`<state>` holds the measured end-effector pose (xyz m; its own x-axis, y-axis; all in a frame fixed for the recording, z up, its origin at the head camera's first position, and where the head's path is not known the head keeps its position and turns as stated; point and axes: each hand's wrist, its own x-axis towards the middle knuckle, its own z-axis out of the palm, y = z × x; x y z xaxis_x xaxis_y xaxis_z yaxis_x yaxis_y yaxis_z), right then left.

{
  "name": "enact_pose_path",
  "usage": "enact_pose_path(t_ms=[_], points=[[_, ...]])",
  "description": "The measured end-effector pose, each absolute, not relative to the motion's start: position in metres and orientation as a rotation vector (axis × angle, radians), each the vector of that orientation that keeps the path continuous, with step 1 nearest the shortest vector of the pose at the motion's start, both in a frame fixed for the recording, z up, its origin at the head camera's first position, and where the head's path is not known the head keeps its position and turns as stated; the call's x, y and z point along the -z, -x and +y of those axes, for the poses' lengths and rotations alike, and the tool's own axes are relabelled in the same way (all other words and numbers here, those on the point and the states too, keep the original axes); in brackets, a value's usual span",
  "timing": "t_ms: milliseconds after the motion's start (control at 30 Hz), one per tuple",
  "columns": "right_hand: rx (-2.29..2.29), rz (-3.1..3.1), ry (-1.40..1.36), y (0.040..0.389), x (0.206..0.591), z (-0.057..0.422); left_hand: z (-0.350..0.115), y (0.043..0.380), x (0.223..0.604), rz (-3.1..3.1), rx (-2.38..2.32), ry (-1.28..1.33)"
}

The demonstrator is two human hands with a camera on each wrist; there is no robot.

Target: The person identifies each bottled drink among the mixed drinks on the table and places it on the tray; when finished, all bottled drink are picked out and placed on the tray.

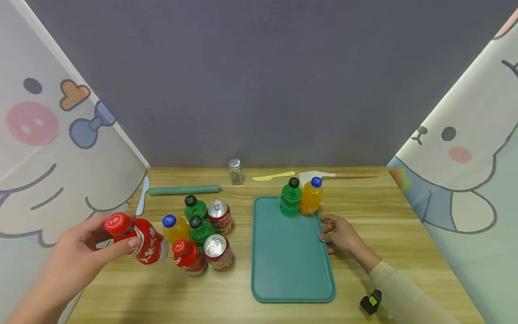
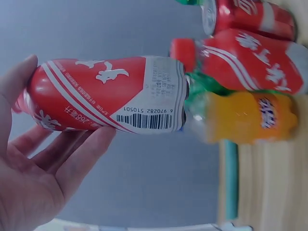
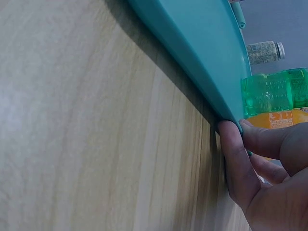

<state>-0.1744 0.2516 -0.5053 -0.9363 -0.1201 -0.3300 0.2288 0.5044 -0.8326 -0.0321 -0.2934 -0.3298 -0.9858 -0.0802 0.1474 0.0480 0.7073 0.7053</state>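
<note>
My left hand [image 1: 78, 252] grips a red-labelled drink bottle [image 1: 149, 243] with a red cap, tilted above the table at the left; its barcode faces the left wrist view. Just right of it stand another red bottle [image 1: 189, 257], an orange drink bottle [image 1: 176, 229] with a blue cap, two green bottles [image 1: 196, 208] and two red cans [image 1: 218, 252]. My right hand [image 1: 339, 234] pinches the right rim of a teal tray [image 1: 291, 261] between thumb and fingers. On the tray's far end are a green bottle [image 1: 290, 198] and an orange bottle [image 1: 311, 196], side by side.
Along the back lie a teal rolling pin [image 1: 184, 190], a pale blue knife [image 1: 142, 196], a yellow knife [image 1: 274, 176] and a white spatula [image 1: 315, 176]. A glass shaker [image 1: 235, 172] stands among them. A small black object [image 1: 370, 302] sits by my right forearm. Walls border the table.
</note>
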Motion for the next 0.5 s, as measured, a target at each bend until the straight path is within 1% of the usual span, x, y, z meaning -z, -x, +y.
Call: enact_pose_path(t_ms=[300, 500], points=[[1.408, 2.415, -0.107, 0.175, 0.506, 0.250, -0.259, 0.057, 0.307, -2.776, 1.226, -0.008], [1.408, 2.423, -0.106, 0.175, 0.506, 0.250, -0.227, 0.076, 0.299, -2.768, 1.340, 0.104]])
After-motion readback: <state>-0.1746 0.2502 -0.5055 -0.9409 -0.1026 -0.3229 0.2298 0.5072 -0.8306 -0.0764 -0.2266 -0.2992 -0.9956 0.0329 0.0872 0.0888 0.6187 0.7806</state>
